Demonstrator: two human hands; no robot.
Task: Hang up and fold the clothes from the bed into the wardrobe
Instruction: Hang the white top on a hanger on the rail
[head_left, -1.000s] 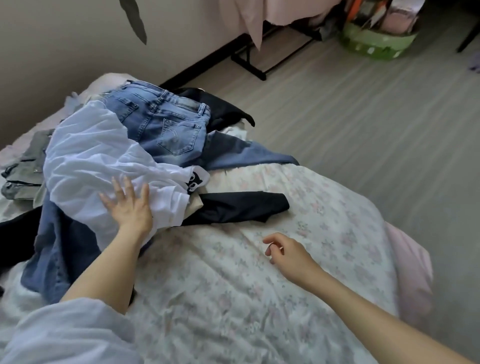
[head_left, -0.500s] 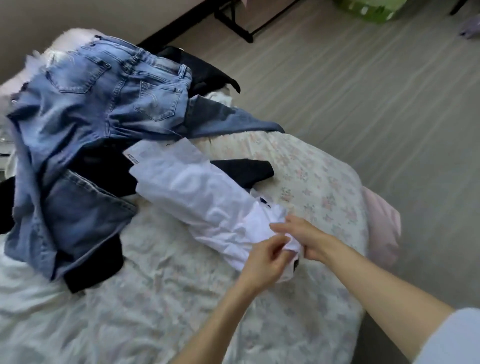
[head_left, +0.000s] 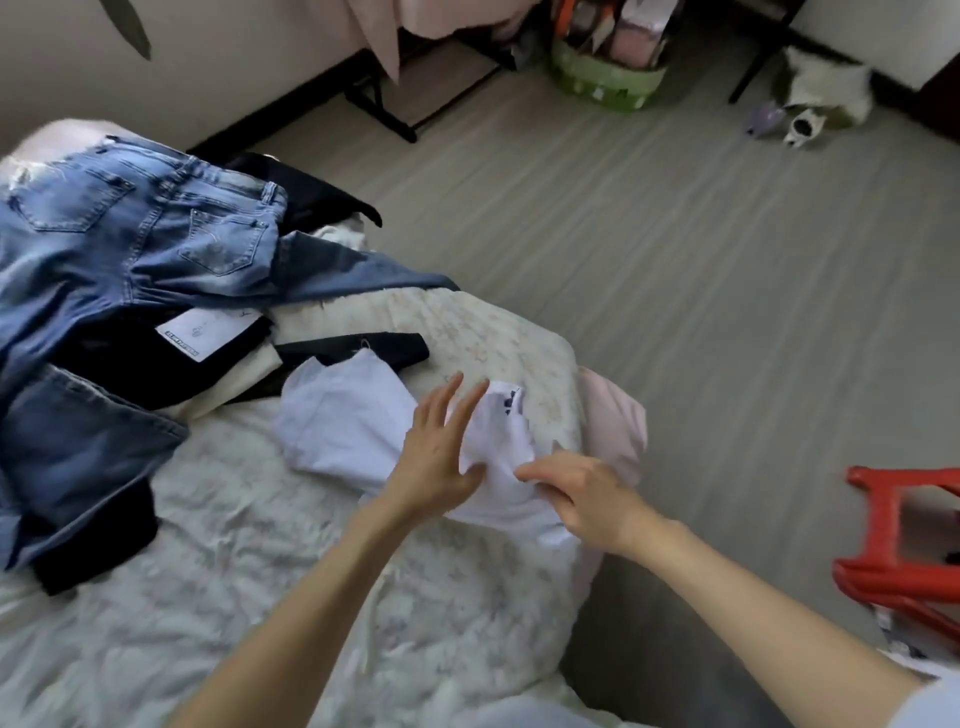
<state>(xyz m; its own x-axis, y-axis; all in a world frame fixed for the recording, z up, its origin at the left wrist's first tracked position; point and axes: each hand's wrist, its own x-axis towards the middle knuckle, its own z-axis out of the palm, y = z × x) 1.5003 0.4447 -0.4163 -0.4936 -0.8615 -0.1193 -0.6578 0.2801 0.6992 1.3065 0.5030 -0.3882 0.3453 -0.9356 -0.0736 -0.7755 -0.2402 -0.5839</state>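
A white shirt (head_left: 343, 421) lies crumpled near the right corner of the bed (head_left: 260, 597), which has a pale floral cover. My left hand (head_left: 441, 452) lies flat on the shirt with its fingers spread. Just to its right, my right hand (head_left: 582, 493) pinches a fold of the same shirt at its near edge. Blue jeans (head_left: 156, 244) sprawl across the bed's far left over black garments (head_left: 124, 358), one with a white label. A black sleeve (head_left: 363, 345) stretches out behind the shirt.
A red plastic stool (head_left: 904, 545) stands on the floor at the right. A green basket (head_left: 608, 83) full of things sits at the back by a black rack (head_left: 384, 114) with pink cloth. Small items lie on the grey floor (head_left: 675, 260) at the far right.
The white shirt was pulled from the pile on the left to the bed's right corner. My left hand, which held it half a second ago, now lies flat on it.
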